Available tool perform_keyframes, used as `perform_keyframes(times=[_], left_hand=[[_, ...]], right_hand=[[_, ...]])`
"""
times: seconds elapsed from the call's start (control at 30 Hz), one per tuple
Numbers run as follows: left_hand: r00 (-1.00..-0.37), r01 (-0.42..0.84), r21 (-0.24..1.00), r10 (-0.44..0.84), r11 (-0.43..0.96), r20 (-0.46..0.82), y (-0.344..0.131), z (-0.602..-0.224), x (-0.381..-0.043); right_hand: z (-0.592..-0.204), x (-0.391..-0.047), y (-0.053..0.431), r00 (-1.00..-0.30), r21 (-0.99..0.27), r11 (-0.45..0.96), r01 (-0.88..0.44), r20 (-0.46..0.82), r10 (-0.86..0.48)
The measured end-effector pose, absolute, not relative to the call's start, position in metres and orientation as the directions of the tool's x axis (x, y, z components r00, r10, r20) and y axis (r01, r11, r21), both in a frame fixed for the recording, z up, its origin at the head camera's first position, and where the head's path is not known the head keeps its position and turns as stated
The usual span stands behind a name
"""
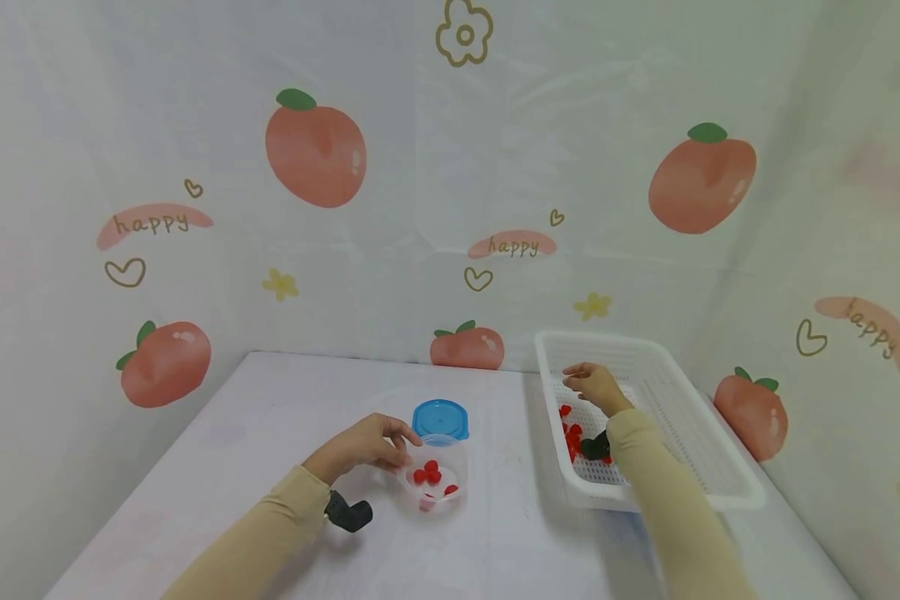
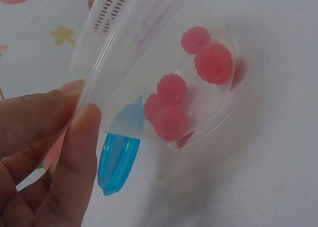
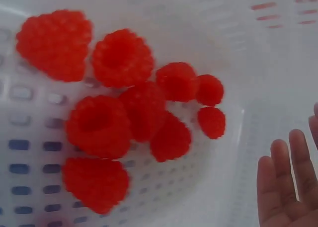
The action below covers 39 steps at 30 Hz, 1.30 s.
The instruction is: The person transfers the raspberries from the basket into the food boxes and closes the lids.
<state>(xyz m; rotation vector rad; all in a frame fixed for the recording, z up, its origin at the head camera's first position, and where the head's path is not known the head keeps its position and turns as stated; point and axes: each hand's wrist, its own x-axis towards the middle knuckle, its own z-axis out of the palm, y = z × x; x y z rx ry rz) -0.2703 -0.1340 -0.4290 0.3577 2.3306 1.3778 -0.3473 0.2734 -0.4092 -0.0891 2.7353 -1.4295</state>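
Note:
A clear plastic tub (image 1: 457, 467) with several red raspberries (image 1: 431, 476) in it stands on the table. My left hand (image 1: 363, 443) pinches its rim between thumb and fingers; in the left wrist view the raspberries (image 2: 169, 108) show through the see-through wall. My right hand (image 1: 596, 387) hovers inside the white basket (image 1: 708, 433), its fingers extended and holding nothing. In the right wrist view, those fingers (image 3: 283, 172) appear at the lower right, apart from a cluster of raspberries (image 3: 141, 110) on the slotted basket floor.
A blue lid (image 1: 440, 417) lies just behind the tub, also visible in the left wrist view. The basket's high rim (image 1: 542, 392) runs along the table's right side. A printed white cloth (image 1: 390, 283) hangs behind the table (image 1: 292, 392).

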Motion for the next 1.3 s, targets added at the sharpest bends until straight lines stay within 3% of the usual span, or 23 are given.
perform_keyframes(times=[0.83,1.3], left_hand=[[-0.893,0.008,0.871,0.395,0.491,-0.214,-0.132,-0.426,-0.268],[-0.893,0.004,0.87,0.393,0.493,-0.219,-0.131,-0.427,-0.267]], right_hand=[[-0.418,-0.341,0.275,-0.954,-0.733,0.669,0.123,-0.273,-0.125],[-0.423,-0.339,0.274,-0.947,-0.689,0.709,0.148,-0.305,-0.099]])
